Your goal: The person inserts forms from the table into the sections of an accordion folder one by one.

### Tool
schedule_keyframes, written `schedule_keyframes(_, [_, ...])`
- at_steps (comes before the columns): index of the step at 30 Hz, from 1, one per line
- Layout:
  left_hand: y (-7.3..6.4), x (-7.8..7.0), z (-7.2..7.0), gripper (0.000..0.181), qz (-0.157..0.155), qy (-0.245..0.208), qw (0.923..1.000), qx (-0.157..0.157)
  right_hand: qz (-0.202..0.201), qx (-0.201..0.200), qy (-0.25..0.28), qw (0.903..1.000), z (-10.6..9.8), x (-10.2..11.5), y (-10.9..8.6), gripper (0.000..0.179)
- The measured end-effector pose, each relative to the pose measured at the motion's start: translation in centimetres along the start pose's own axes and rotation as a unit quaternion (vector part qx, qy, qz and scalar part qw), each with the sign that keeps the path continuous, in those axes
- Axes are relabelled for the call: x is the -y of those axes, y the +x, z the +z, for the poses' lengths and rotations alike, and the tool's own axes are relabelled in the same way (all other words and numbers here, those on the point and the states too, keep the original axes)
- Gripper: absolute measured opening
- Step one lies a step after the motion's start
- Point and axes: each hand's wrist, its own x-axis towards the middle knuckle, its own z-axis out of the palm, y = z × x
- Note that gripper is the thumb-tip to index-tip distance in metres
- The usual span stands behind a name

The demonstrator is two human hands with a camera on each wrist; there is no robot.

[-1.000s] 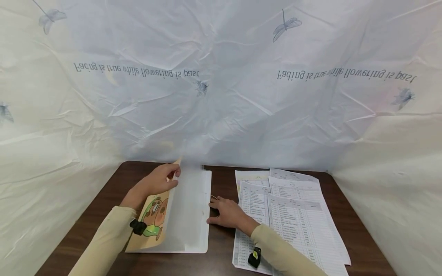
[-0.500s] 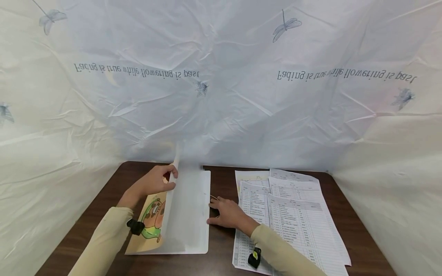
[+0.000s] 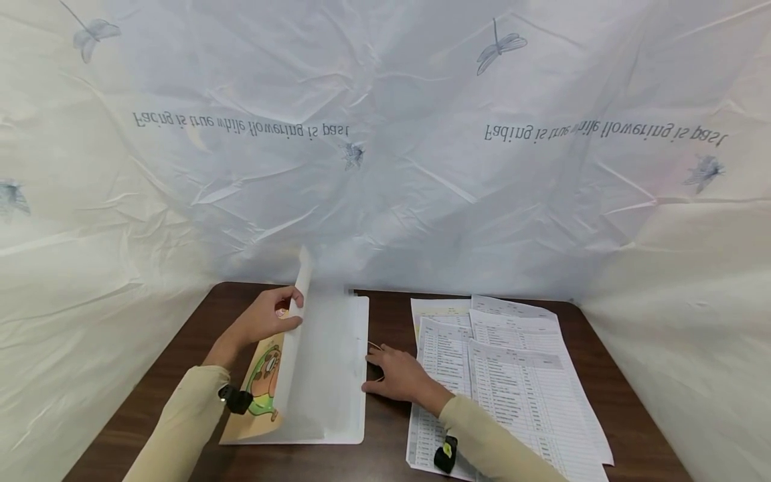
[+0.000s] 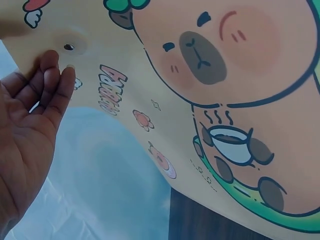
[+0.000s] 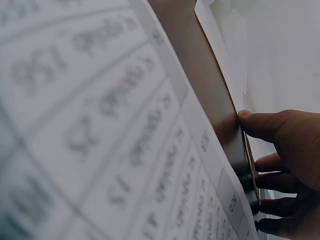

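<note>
A folder (image 3: 340, 375) lies on the dark wooden table, its cover (image 3: 255, 358) lifted and curling up to the left. A cartoon animal (image 4: 265, 55) with a cup is printed on the cover's tan outer face; the inside is white. My left hand (image 3: 265, 318) pinches the cover's free edge between thumb and fingers, near a small round hole. At the folder's right edge, my right hand (image 3: 394, 373) rests with spread fingers, the thumb tip (image 5: 244, 114) right at that edge. A thin tan cord (image 3: 376, 345) shows by its fingers.
Several printed sheets (image 3: 518, 388) with tables lie overlapping on the right of the table, partly under the right forearm. A creased white plastic sheet (image 3: 385, 201) with printed text hangs behind and at both sides. Black cameras are strapped to both wrists.
The left hand has drawn the cover's edge a little to the left, curling it further and baring more of the white inside. The right hand stays in place.
</note>
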Motion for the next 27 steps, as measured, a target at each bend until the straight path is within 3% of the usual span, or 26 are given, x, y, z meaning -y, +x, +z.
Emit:
schedule_keyframes(8, [0.1, 0.3, 0.2, 0.018, 0.005, -0.037, 0.9993, -0.001, 0.006, -0.027, 0.014, 0.9995, -0.8, -0.2, -1.3, 0.055])
schedule_keyframes(13, [0.1, 0.7, 0.2, 0.017, 0.007, -0.059, 0.9982, -0.009, 0.008, -0.079, 0.023, 0.9965, -2.6, -0.9, -2.9, 0.048])
schedule_keyframes(21, [-0.3, 0.8, -0.2, 0.02, 0.002, -0.084, 0.9964, -0.008, 0.029, -0.178, 0.029, 0.9831, -6.1, -2.7, -6.5, 0.042])
schedule_keyframes(27, [-0.6, 0.6, -0.6, 0.025, -0.006, -0.103, 0.9947, -0.003, 0.056, -0.226, 0.005, 0.9725, -7.8, -4.6, -9.7, 0.043])
